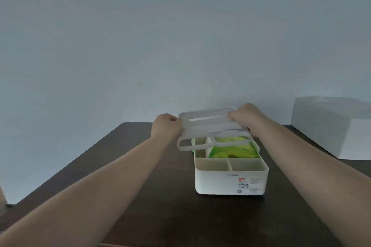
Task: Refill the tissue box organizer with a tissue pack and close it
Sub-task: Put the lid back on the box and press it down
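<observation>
A white tissue box organizer [220, 182] stands on the dark table, with a label on its front wall. A green tissue pack [232, 149] lies in its rear compartment; two small front compartments look empty. The white lid [212, 126], with a long slot and cut-out openings, hangs tilted above the organizer's back half. My left hand [165, 126] grips the lid's left edge and my right hand [246, 115] grips its right edge. The lid hides the pack's far part.
The dark brown table [160, 196] runs to a far edge near the pale wall. A large white box [329, 126] sits at the table's back right. A blurred object shows at the far left edge [3, 198].
</observation>
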Tool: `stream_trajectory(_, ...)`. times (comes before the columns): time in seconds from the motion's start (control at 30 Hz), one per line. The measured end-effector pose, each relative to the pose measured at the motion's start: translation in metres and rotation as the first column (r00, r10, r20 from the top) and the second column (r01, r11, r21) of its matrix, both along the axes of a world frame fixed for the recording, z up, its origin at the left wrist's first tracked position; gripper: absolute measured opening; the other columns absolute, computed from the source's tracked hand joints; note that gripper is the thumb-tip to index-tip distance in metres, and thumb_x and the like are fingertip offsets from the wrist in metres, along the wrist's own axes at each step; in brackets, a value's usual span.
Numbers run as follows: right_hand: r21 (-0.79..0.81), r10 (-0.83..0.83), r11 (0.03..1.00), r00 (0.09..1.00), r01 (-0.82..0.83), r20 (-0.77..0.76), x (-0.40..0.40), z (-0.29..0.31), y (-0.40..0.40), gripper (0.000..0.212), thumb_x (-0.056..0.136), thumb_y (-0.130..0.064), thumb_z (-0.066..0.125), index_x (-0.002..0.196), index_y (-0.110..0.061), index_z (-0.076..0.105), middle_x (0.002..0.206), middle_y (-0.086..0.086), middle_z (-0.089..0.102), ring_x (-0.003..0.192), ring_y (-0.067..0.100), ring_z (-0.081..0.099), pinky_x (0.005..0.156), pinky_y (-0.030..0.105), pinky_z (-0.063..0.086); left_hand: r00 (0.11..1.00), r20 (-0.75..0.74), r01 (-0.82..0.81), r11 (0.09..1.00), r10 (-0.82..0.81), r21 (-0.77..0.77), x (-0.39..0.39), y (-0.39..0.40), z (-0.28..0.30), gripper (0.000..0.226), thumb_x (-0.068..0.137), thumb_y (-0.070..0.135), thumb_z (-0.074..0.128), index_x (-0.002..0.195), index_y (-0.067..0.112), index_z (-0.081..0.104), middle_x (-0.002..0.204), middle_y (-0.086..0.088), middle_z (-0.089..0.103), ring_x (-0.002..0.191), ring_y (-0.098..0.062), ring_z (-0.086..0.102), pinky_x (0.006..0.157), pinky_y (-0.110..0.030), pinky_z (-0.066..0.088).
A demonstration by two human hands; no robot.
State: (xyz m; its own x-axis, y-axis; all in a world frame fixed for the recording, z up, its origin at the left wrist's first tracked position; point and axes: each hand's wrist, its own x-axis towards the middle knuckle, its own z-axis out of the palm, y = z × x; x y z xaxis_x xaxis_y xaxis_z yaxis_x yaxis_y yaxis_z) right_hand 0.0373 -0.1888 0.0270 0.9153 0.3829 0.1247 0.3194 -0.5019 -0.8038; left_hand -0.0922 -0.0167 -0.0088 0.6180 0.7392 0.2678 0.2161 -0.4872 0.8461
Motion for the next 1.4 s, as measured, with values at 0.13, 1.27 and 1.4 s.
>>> stream_trajectory(0.13, -0.003, -0.015, 1.000, 0.998, 0.015, -0.061, 0.014, -0.014, -0.024, 0.015, 0.083, -0.012, 0.059, 0.071, -0.005, 0.053, 0.067, 0.011, 0.050, 0.053, 0.020, 0.046, 0.042, 0.020, 0.033, 1.000, -0.015, 0.006, 0.999, -0.005, 0.043, 0.017, -0.021, -0.003, 0.018, 0.082, 0.015, 0.050, 0.067, 0.014, 0.059, 0.068, -0.008, 0.055, 0.066, -0.025, 0.045, 0.063, -0.032, 0.041)
stream_trajectory(1.27, -0.128, -0.155, 0.980, 0.988, 0.155, 0.006, 0.046, -0.082, -0.038, 0.027, 0.085, -0.005, 0.044, 0.059, -0.009, 0.046, 0.060, 0.006, 0.048, 0.058, 0.025, 0.044, 0.049, 0.027, 0.031, 0.993, -0.105, -0.074, 0.991, 0.062, -0.116, 0.055, -0.036, -0.052, 0.018, 0.078, 0.002, 0.041, 0.084, 0.012, 0.054, 0.069, 0.000, 0.050, 0.071, -0.026, 0.049, 0.067, -0.034, 0.043)
stream_trajectory(1.4, -0.147, -0.133, 0.980, 0.991, 0.132, 0.008, 0.048, -0.088, -0.040, 0.029, 0.086, -0.004, 0.042, 0.058, -0.008, 0.046, 0.061, 0.007, 0.048, 0.069, 0.030, 0.047, 0.048, 0.028, 0.029, 0.991, -0.136, -0.022, 0.995, 0.008, -0.102, 0.055, -0.036, -0.052, 0.020, 0.072, -0.002, 0.037, 0.068, 0.014, 0.048, 0.065, -0.006, 0.040, 0.062, -0.024, 0.034, 0.061, -0.032, 0.030)
